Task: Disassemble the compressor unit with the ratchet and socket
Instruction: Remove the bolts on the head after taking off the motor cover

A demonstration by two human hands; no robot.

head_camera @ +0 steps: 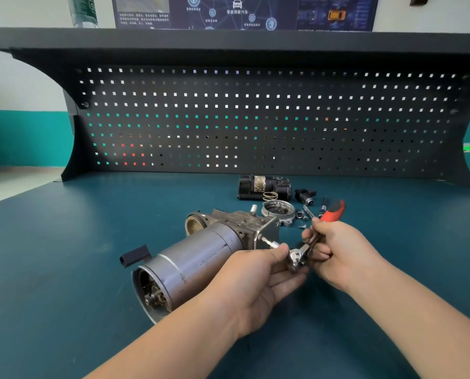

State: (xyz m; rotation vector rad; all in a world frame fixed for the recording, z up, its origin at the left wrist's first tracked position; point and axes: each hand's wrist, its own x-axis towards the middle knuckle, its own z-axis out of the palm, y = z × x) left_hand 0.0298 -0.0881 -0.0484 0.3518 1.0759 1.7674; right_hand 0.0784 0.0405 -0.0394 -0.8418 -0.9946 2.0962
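Observation:
The compressor unit (201, 258), a grey metal cylinder joined to a cast block, lies on its side on the teal bench (64, 255). A long bolt (269, 242) sticks out of the block's right face. My right hand (340, 250) grips the ratchet (331, 213) by its red and black handle, with the chrome head (296, 258) low between both hands. My left hand (258, 280) pinches at the ratchet head and the bolt's end with thumb and fingers. The socket itself is hidden by my fingers.
Removed parts lie behind the unit: a round metal cover (278, 211), a black motor housing (264, 187) with a coil spring (270, 195), a black connector piece (305, 195), loose screws and small bits (303, 216). A black pegboard (255, 119) closes the back of the bench.

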